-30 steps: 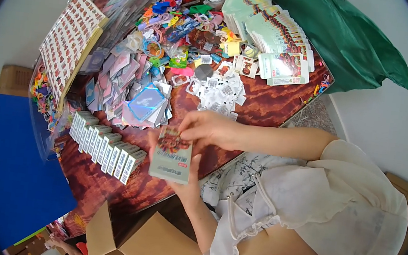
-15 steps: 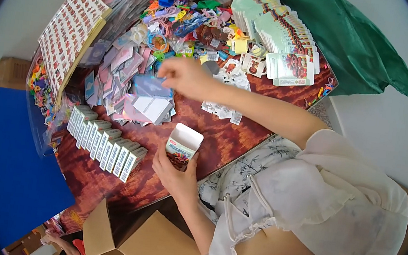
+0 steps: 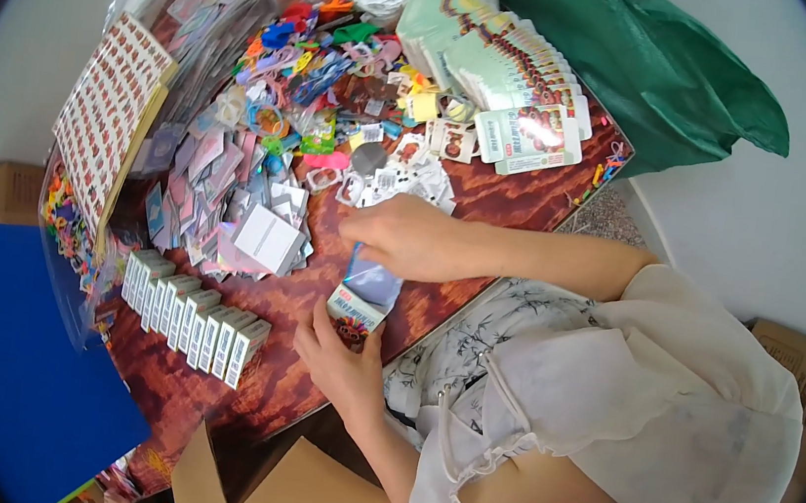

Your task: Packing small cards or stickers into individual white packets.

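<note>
My left hand point(image 3: 342, 364) grips a small printed carton point(image 3: 354, 314) near the table's front edge, thumb and fingers on its two sides. Its top stands open. Above it, my right hand point(image 3: 402, 239) pinches a bluish, see-through flat packet point(image 3: 370, 280), whose lower end is at the carton's mouth. Whether that end is inside, I cannot tell. Left of the right hand lies a loose heap of pink and grey cards point(image 3: 207, 184), with a white card point(image 3: 268, 238) on top. White printed stickers point(image 3: 411, 183) lie just beyond the right hand.
A row of filled-looking small cartons point(image 3: 195, 327) stands at the left. Flat unfolded cartons point(image 3: 525, 136) fan out at the far right by a green cloth point(image 3: 661, 82). Colourful small trinkets point(image 3: 314, 73) cover the far middle. A sticker sheet stack point(image 3: 110, 119) leans left. A cardboard box point(image 3: 306, 489) stands below.
My right hand has brought the bluish packet from the card heap toward me, to the carton's mouth. My left hand still holds the carton. The whole view has shifted slightly.
</note>
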### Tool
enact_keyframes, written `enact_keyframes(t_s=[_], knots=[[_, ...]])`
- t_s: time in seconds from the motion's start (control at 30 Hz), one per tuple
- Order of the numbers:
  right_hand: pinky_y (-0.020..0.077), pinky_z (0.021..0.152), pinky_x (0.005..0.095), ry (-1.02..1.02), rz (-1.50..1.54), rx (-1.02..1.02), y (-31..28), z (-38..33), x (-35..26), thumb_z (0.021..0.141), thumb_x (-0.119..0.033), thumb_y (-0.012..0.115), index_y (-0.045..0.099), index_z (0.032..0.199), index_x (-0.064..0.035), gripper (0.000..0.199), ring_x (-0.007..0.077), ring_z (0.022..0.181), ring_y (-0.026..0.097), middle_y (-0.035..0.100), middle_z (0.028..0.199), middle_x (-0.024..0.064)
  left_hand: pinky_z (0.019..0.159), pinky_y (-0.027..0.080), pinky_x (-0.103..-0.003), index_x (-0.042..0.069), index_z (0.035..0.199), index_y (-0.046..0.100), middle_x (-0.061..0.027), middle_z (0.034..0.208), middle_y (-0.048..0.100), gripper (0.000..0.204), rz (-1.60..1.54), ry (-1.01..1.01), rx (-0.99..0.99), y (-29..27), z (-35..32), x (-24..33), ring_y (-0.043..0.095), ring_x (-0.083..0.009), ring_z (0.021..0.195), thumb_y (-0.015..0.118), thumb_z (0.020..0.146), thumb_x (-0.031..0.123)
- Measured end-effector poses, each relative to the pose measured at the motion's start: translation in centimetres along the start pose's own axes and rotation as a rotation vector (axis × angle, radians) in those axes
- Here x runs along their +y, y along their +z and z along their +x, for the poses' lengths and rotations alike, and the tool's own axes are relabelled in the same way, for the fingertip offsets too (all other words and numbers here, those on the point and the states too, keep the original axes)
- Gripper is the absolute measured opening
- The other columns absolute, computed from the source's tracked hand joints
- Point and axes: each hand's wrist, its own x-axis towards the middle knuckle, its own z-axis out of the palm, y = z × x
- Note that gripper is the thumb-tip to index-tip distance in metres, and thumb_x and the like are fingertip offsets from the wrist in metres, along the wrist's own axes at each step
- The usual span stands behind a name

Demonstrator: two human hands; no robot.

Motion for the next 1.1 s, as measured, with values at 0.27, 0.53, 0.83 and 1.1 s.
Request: enact_keyframes(t_s=[0.27,0.53,0.83,1.1], knots=[[0.0489,0.071,0.0479,0.042,0.222,0.090,3.3,-0.6,-1.4,0.077,-0.010,0.067,0.055,0.103,-0.0058,0.029,0.0358,0.086,0.063,0.063,0.092,0.0140,0.093,0.044,-0.048,0.000,0.131,0.050,-0.0213,0.123,0.051,0.077,-0.203,0.048,-0.018,-0.3,0.4,-0.2,0.051,-0.0406,0.113,0.087,0.065,0.015],[0.0489,0.077,0.0449,-0.076,0.420,0.070,4.5,-0.7,-0.4,0.086,-0.027,0.065,0.061,0.097,-0.0013,0.028,0.0352,0.083,0.062,0.061,0.089,0.0138,0.088,0.048,-0.042,0.000,0.130,0.048,-0.0167,0.122,0.050,0.073,-0.569,-0.128,0.001,0.3,0.4,0.1,0.054,-0.0321,0.111,0.084,0.066,0.003],[0.0485,0.071,0.0438,0.121,-0.022,0.288,-1.5,3.3,5.5,0.084,-0.019,0.067,0.066,0.087,-0.0025,0.017,0.0332,0.083,0.064,0.064,0.088,0.0105,0.094,0.046,-0.044,0.000,0.133,0.045,-0.0178,0.126,0.048,0.073,-0.456,-0.112,0.008,-0.2,1.2,-1.0,0.052,-0.0336,0.116,0.081,0.069,0.000],[0.0497,0.065,0.0454,0.096,-0.303,0.353,1.5,4.1,6.2,0.079,-0.011,0.065,0.065,0.086,-0.0071,0.008,0.0328,0.076,0.062,0.057,0.091,0.0123,0.105,0.037,-0.050,-0.001,0.133,0.044,-0.0239,0.132,0.048,0.073,-0.061,0.108,0.080,0.9,1.9,-0.6,0.044,-0.0430,0.126,0.079,0.070,0.002]])
